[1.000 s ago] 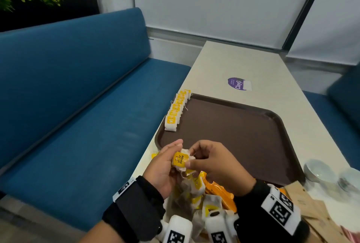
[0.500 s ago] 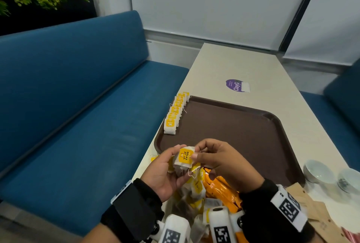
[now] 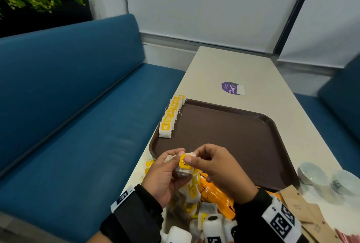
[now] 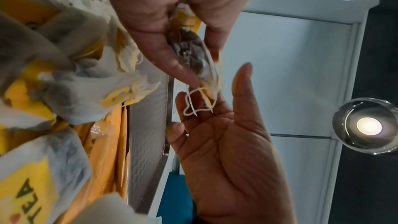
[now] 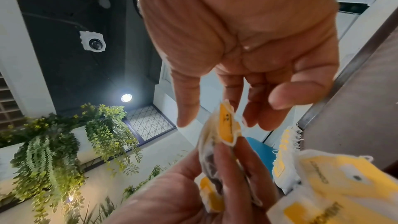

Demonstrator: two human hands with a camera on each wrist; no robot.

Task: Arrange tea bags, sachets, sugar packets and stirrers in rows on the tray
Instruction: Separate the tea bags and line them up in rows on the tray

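A tea bag [image 3: 185,164] with a yellow tag is in the air at the near left corner of the brown tray [image 3: 233,135]. My left hand [image 3: 171,164] pinches it between thumb and fingers. The left wrist view shows the left hand [image 4: 183,28], the bag [image 4: 189,52] and its dangling white string [image 4: 193,105]. My right hand [image 3: 202,157] has relaxed fingers, with one fingertip on the tag. In the right wrist view the right hand [image 5: 228,91] straddles the tag [image 5: 226,127] loosely. A row of tea bags [image 3: 170,118] lies along the tray's left rim.
Under my wrists lies a pile of loose tea bags [image 3: 192,192] and orange sachets [image 3: 214,194]. Brown paper packets [image 3: 303,209] and two white cups [image 3: 311,174] sit at the near right. A blue bench [image 3: 78,125] runs along the table's left edge.
Both hands have stayed at the tray's near left corner and turned the tea bag between them. The right hand's grip on the tag has loosened.
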